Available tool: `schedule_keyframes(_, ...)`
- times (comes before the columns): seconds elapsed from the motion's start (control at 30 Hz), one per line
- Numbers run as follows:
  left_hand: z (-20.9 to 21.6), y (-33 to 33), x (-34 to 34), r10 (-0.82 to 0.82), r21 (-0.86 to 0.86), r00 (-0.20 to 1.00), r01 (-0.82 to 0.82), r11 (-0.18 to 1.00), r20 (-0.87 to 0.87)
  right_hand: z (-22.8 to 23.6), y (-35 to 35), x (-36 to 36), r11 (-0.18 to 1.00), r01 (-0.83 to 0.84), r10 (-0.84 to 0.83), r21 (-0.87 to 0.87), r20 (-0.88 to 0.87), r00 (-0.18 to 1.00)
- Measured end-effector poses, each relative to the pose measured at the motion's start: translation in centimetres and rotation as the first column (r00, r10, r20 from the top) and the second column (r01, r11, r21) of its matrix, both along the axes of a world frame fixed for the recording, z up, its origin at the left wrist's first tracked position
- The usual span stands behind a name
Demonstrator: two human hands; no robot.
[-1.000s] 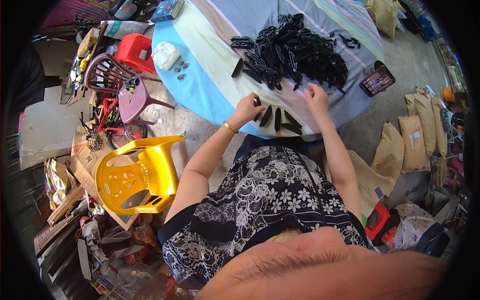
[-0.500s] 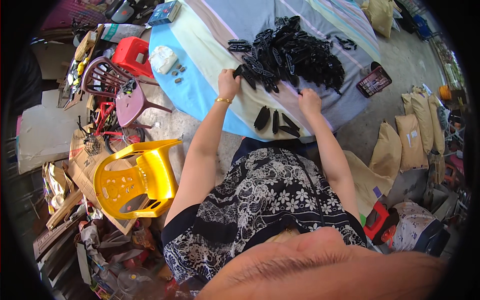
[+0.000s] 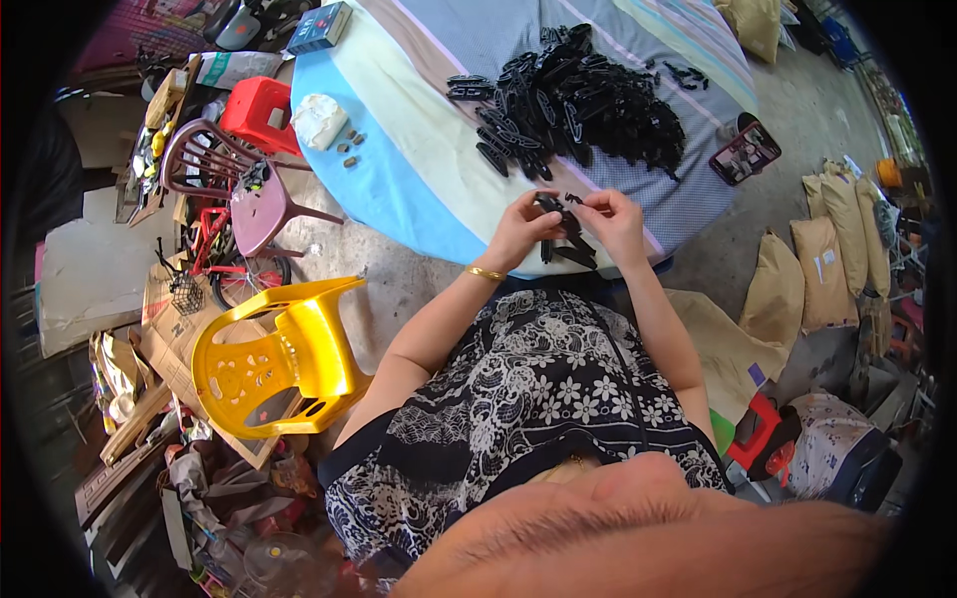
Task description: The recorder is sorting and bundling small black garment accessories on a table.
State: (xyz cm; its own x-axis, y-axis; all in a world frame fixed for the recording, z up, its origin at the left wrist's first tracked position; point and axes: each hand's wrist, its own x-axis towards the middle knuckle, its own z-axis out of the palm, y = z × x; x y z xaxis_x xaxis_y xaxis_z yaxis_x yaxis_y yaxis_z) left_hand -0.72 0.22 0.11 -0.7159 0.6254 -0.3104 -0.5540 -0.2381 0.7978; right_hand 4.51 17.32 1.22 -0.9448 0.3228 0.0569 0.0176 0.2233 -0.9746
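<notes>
Over the near edge of the cloth-covered table, my left hand (image 3: 522, 231) grips an elongated black plastic piece (image 3: 548, 203) between thumb and fingers. Close beside it, my right hand (image 3: 615, 223) pinches a small black part (image 3: 573, 198) at its fingertips. The two hands are nearly together. Just below them lie a few long black pieces (image 3: 575, 256), partly covered by my left hand. Farther back is a big heap of black plastic parts (image 3: 608, 110), with long slotted ones (image 3: 518, 130) along its left side.
On the striped cloth (image 3: 419, 130) are a blue box (image 3: 319, 28), a crumpled white bag (image 3: 319, 122), several small brown lumps (image 3: 351, 149) and a phone (image 3: 745, 154). A yellow chair (image 3: 269, 364) and a purple chair (image 3: 261, 209) stand left. Brown sacks (image 3: 823, 269) line the right.
My left hand has come from the heap's left edge toward me, bringing a long black piece. My right hand has drawn nearer and meets it with a small part.
</notes>
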Motion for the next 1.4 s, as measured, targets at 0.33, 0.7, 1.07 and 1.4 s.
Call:
schedule_keyframes(0.33, 0.4, 0.0, 0.8, 0.022, 0.058, 0.999, -0.024, 0.998, 0.037, 2.4, -1.4, 1.6, 0.873, 0.092, 0.086, 0.479, -0.337, 0.938)
schedule_keyframes(0.7, 0.3, -0.2, 1.2, 0.101, 0.02, 0.987, -0.104, 0.994, 0.124, 2.2, -2.2, 2.2, 0.826, -0.095, 0.182, 0.555, -0.104, 0.978)
schedule_keyframes(1.07, 0.6, -1.8, 0.0, -0.093, -0.367, 0.886, -0.091, 0.926, -0.454, -2.2, -1.8, 0.4, 0.842, -0.233, 0.434, -0.487, 0.353, 0.829)
schedule_keyframes(1.4, -4.2, -4.3, -5.7, -0.526, -0.833, 0.704, -0.172, 0.525, -0.477, -8.3, 4.0, -7.8, 0.69, 0.065, -0.226, 0.721, 0.129, 0.965)
